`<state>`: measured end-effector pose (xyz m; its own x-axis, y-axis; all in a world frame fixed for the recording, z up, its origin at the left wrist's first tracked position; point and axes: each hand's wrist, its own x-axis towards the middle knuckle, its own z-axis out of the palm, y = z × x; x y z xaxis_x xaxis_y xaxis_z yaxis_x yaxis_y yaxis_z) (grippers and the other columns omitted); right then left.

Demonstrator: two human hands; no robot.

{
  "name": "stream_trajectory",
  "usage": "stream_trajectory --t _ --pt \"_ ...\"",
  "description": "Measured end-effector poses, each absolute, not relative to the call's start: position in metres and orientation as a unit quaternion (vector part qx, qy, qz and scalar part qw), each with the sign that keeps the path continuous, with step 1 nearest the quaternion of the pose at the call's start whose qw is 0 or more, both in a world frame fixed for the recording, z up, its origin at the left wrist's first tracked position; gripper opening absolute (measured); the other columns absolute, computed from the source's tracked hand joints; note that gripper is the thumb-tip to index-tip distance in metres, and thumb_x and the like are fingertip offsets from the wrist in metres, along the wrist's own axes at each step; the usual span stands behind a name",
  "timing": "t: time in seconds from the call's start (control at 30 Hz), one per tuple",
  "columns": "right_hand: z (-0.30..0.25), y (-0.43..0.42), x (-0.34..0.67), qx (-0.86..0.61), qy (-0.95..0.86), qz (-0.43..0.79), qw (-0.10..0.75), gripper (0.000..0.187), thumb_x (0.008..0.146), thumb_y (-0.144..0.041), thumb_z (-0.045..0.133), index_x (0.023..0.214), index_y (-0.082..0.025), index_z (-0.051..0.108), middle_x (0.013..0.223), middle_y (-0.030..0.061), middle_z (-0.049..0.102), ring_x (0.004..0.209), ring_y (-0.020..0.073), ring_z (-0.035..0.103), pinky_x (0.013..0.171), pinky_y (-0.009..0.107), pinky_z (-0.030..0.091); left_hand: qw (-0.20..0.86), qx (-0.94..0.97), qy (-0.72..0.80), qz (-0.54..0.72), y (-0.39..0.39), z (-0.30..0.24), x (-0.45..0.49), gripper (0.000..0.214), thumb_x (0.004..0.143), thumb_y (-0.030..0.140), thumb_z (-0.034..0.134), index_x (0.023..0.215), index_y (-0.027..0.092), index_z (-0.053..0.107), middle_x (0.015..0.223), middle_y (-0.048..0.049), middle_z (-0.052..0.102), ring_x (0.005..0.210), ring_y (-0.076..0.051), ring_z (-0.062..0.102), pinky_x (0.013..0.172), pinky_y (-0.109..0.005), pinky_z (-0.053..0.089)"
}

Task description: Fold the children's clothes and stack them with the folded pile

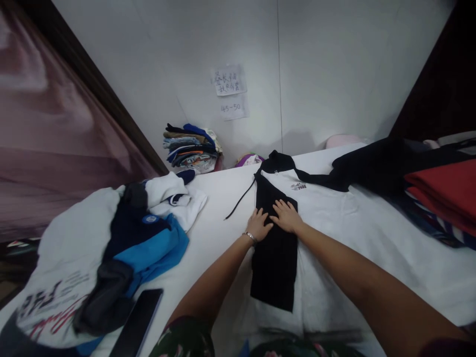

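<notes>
On white tabletop, my left hand and right hand lie open, flat, gripping nothing, pressing black sleeve; risk: careless lift shifts sleeve, loose drawstring snags.

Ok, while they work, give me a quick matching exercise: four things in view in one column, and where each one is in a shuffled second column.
Things:
1. Black garment
2. Metal bracelet
3. Handwritten paper note
4. Red folded cloth

Places:
A. On the white wall
B. Under the left hand and right hand
C. In the pile at the far right
D. Around the left wrist

Pairs: 1-B, 2-D, 3-A, 4-C
</notes>
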<state>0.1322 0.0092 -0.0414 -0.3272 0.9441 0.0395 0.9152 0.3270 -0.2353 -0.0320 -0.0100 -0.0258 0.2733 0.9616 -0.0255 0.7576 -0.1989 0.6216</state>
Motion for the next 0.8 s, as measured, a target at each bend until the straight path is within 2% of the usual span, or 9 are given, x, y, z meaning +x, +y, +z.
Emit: stream_trajectory --t 0.13,0.23,0.4,0.67,0.8 --pt "-0.042 0.010 0.132 -0.575 -0.810 0.087 0.067 0.061 0.092 -0.048 0.028 0.139 -0.012 0.038 0.150 0.0120 0.026 0.140 0.0252 0.014 0.112 0.044 0.010 0.168 0.823 0.537 0.082 -0.082 -0.020 -0.035 0.057 0.081 0.042 0.051 0.133 0.018 0.046 0.147 -0.0106 0.034 0.139 -0.029 0.019 0.111 -0.054 0.013" --pt "-0.037 0.013 0.129 -0.583 -0.806 0.094 0.043 0.061 0.091 -0.050 0.029 0.139 -0.013 0.039 0.150 0.0123 0.027 0.140 0.0262 0.016 0.111 0.045 0.012 0.103 0.849 0.514 0.070 -0.122 -0.023 -0.032 0.057 0.089 0.047 0.036 0.135 0.015 0.044 0.145 -0.0131 0.037 0.138 -0.028 0.022 0.112 -0.052 0.012" --pt "-0.022 0.029 0.115 -0.598 -0.795 0.098 0.029 0.057 0.090 -0.050 0.033 0.127 -0.011 0.053 0.142 0.0179 0.040 0.135 0.0325 0.028 0.106 0.050 0.020 0.086 0.846 0.522 0.063 -0.140 -0.025 -0.026 0.061 0.091 0.050 0.027 0.137 0.013 0.042 0.146 -0.0149 0.035 0.139 -0.028 0.021 0.113 -0.053 0.010" --pt "-0.013 0.087 0.077 -0.572 -0.813 0.085 0.068 0.058 0.092 -0.040 0.033 0.142 -0.013 0.029 0.153 0.0121 0.019 0.140 0.0270 0.012 0.109 0.045 0.018 0.110 0.840 0.528 0.049 -0.141 -0.020 -0.022 0.063 0.091 0.049 0.029 0.140 0.011 0.038 0.149 -0.0175 0.027 0.140 -0.030 0.014 0.113 -0.055 0.006" --pt "-0.018 0.124 0.066 -0.568 -0.816 0.075 0.079 0.061 0.092 -0.042 0.030 0.145 -0.013 0.022 0.155 0.0100 0.010 0.142 0.0240 0.005 0.112 0.043 0.011 0.113 0.839 0.530 0.050 -0.142 -0.024 -0.021 0.064 0.091 0.051 0.027 0.140 0.011 0.038 0.150 -0.0172 0.024 0.141 -0.030 0.012 0.113 -0.056 0.006"
